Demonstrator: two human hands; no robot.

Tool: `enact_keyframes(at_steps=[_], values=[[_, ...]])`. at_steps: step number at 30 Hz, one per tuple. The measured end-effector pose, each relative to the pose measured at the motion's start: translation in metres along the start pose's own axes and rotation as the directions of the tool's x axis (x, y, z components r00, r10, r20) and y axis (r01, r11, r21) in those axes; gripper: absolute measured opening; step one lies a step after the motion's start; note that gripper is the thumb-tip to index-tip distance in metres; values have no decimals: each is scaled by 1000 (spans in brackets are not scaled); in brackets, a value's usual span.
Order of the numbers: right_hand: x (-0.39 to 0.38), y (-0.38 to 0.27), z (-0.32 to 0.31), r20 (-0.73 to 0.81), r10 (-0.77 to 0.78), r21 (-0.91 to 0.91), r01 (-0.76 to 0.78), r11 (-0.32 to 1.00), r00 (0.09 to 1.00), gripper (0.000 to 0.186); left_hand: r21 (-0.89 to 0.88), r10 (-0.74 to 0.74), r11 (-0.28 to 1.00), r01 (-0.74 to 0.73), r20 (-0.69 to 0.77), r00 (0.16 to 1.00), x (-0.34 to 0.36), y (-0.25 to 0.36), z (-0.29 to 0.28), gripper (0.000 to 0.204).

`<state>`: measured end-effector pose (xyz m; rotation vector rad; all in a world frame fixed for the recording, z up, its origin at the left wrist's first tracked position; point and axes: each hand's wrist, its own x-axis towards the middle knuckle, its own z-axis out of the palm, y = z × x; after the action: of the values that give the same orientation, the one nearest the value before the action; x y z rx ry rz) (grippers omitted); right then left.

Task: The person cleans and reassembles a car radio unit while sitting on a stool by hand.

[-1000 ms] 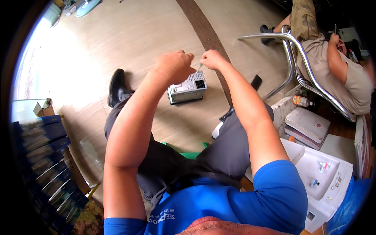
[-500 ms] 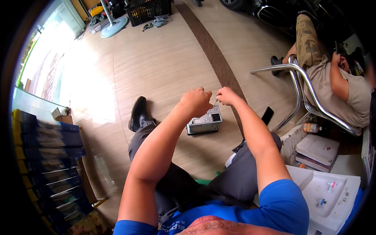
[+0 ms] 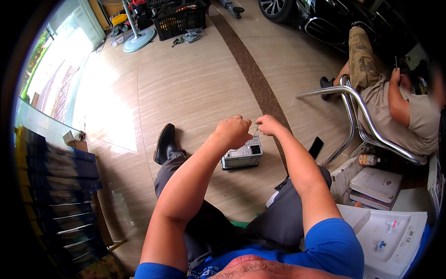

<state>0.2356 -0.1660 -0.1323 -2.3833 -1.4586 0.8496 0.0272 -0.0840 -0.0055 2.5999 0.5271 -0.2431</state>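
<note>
Both arms reach forward above a silver metal box (image 3: 242,157), which looks like a car radio unit with a vented top and stands on the floor between my feet. My left hand (image 3: 233,132) is closed over the box's near left side; what its fingers grip is hidden. Just to the right, my right hand (image 3: 270,125) pinches a thin wire-like piece (image 3: 256,130), too small to name surely. It slants down from the fingertips toward the box. The two hands are close together but apart.
At right a person (image 3: 395,102) sits on a metal-framed chair (image 3: 357,100), holding a phone. A dark phone (image 3: 316,147) is by my right knee. Books (image 3: 376,181) and a white water dispenser (image 3: 395,232) stand nearer. Blue boxes (image 3: 60,176) are stacked left; a black crate (image 3: 179,21) is far off.
The whole view has tilted up slightly, so the floor and things sit lower in it. Both hands keep nearly the same pose above the metal box. The seated person's phone hand has shifted a little.
</note>
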Motion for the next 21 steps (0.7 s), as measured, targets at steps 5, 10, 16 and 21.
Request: enact_keyframes(at_steps=[5, 10, 16, 21], values=[[1, -4, -4, 59, 112, 20, -114, 993, 992, 23, -3, -3, 1000, 3, 37, 999, 1, 1, -2, 42], [-2, -5, -4, -2, 105, -77, -105, 991, 994, 24, -4, 13, 1000, -13, 15, 1000, 1, 2, 2, 41], [-2, 0, 0, -7, 34, -9, -34, 999, 999, 27, -17, 7, 1000, -6, 32, 999, 0, 3, 2, 41], [0, -2, 2, 44, 58, 33, -59, 998, 997, 28, -14, 5, 1000, -4, 23, 1000, -1, 2, 3, 41]])
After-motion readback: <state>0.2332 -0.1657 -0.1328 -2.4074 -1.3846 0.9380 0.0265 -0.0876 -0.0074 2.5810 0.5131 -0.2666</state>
